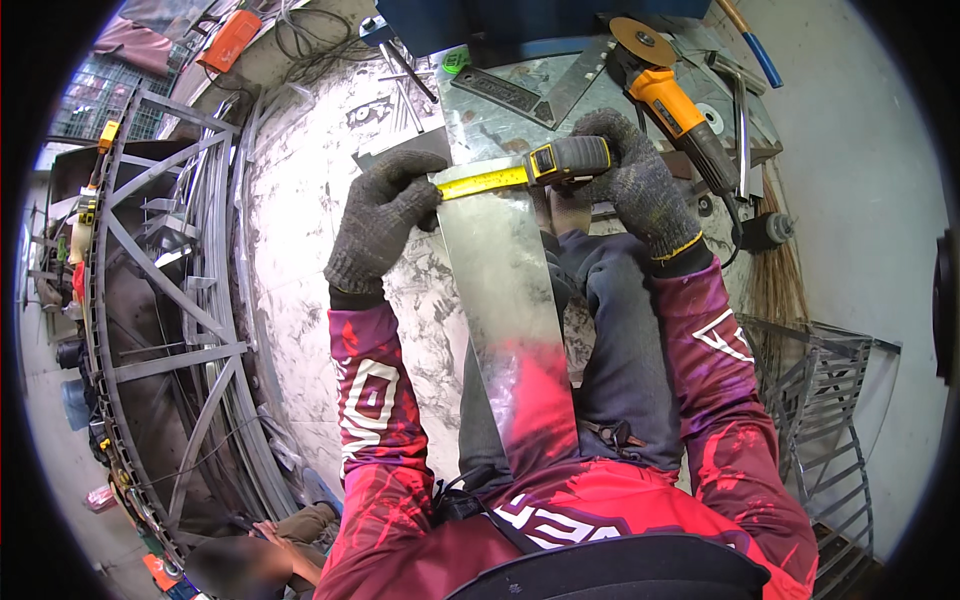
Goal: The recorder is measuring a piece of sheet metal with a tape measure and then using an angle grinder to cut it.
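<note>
A long strip of shiny sheet metal (505, 275) slants from my lap up toward the metal worktable (462, 125). Across its far end runs the yellow blade of a tape measure (570, 160). My right hand (645, 195), in a dark grey knit glove, is closed around the black and yellow case. At the strip's left edge, my left hand (372, 225), gloved alike, pinches the blade's end with thumb and fingers. Just beyond the tape lies a dark angle square (500, 95) on the table. An orange and black angle grinder (670, 100) rests to the right, near my right hand.
A metal frame rack with long bars (215, 340) stands on the left. Another person (305, 525) is at the lower left. A slatted metal rack (825, 430) and a bristle broom (775, 265) stand on the right. A blue box (530, 25) sits behind the table.
</note>
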{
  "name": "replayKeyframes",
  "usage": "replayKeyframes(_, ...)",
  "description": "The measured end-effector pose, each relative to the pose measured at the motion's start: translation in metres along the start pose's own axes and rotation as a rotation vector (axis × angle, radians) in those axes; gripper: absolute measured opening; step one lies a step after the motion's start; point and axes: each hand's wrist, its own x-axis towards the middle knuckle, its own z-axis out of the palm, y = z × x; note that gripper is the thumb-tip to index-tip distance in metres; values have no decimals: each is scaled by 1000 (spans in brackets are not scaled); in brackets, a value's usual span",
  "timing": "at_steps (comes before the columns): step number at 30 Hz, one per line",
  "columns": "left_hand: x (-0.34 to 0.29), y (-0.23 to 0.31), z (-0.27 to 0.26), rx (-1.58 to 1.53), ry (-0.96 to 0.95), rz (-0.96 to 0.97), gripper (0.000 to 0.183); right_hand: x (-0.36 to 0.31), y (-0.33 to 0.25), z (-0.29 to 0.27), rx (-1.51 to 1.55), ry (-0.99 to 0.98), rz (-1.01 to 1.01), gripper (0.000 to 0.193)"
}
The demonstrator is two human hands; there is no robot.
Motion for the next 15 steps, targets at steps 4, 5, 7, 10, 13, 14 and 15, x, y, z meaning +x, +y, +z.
replayKeyframes(4,13,1,-3,76,-26,4,25,13,11,0,13,1,18,54)
replayKeyframes(5,16,-6,-2,36,-36,27,24,13,13,-1,17,7,22,54)
replayKeyframes(7,18,-11,-2,2,-45,42,24,13,18,2,388,-141,142,51)
replayKeyframes(10,19,-13,-1,72,-15,26,21,9,23,9,617,-144,149,51)
replayKeyframes(13,6,-4,-1,-71,103,4,19,6,6,13,318,-97,71,56)
replayKeyframes(14,2,0,-1,-66,107,0,19,6,4,15,325,-100,72,56)
replayKeyframes(15,0,6,2,-19,131,16,19,7,1,15,281,-57,-4,58)
